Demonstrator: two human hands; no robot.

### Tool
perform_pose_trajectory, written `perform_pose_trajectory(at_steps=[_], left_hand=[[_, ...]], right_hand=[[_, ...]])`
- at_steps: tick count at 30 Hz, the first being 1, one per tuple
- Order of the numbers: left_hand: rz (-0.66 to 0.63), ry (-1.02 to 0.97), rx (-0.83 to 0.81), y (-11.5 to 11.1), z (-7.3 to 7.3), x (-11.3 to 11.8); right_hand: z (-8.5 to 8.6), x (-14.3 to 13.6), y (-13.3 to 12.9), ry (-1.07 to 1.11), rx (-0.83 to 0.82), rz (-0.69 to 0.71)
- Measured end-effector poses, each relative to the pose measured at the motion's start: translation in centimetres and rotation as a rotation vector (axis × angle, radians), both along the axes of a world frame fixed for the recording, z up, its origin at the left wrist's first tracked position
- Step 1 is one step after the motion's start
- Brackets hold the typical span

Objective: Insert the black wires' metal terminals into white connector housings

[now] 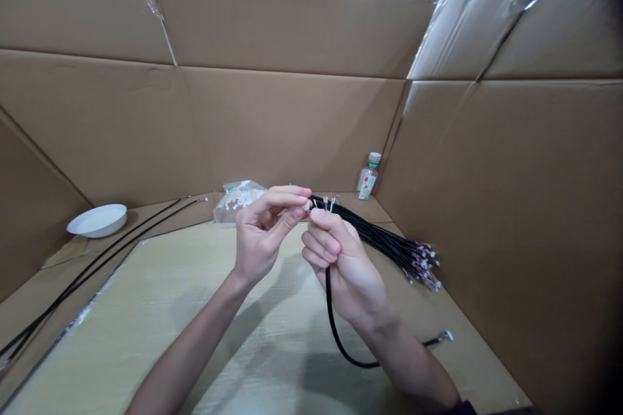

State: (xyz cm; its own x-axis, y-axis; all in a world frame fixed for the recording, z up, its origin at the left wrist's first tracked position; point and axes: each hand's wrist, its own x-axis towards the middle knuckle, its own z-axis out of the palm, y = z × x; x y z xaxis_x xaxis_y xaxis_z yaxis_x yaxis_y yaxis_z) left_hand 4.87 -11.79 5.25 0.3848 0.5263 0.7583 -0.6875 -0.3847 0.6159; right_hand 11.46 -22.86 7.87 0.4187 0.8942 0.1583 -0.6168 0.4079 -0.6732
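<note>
In the head view both my hands are raised over the middle of the board, fingertips almost meeting. Between the thumb and forefinger of my left hand (265,227) is a small white connector (307,205), mostly covered by the fingertips. My right hand (343,259) is closed around a black cable (329,305) near its stripped end, where thin coloured wires (332,205) stick up by the thumb. From that fist the cable loops down and passes behind my right forearm. Its other end, carrying a white plug (446,336), lies to the right.
Behind my hands a thick bundle of black cables (384,237) lies with its plugs toward the right. A clear bag of small white parts (238,200), a white bowl (100,220), a bottle (368,178) and two long black cables (97,266) lie about. Cardboard walls (292,123) enclose the board.
</note>
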Motion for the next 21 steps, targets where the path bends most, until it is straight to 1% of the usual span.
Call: perform_pose_trajectory(at_steps=[2,4,8,13,17,21], left_hand=[[0.007,-0.004,0.027,0.1,0.1,-0.1],[-0.007,-0.002,0.013,0.3,0.2,-0.1],[-0.021,-0.027,-0.063,0.4,-0.1,0.1],[-0.018,-0.009,-0.169,0.2,-0.5,0.2],[-0.077,0.012,-0.260,-0.2,-0.5,0.0],[-0.117,0.015,-0.302,-0.6,-0.2,-0.2]], right_hand=[[0.0,0.0,0.0,0.010,-0.002,0.004],[0.1,0.0,0.1,0.016,-0.013,0.004],[0.1,0.0,0.3,-0.003,-0.028,0.006],[-0.1,0.1,0.6,-0.032,-0.013,0.001],[-0.3,0.0,0.6,-0.039,0.015,0.004],[-0.5,-0.1,0.7,-0.055,0.041,0.018]])
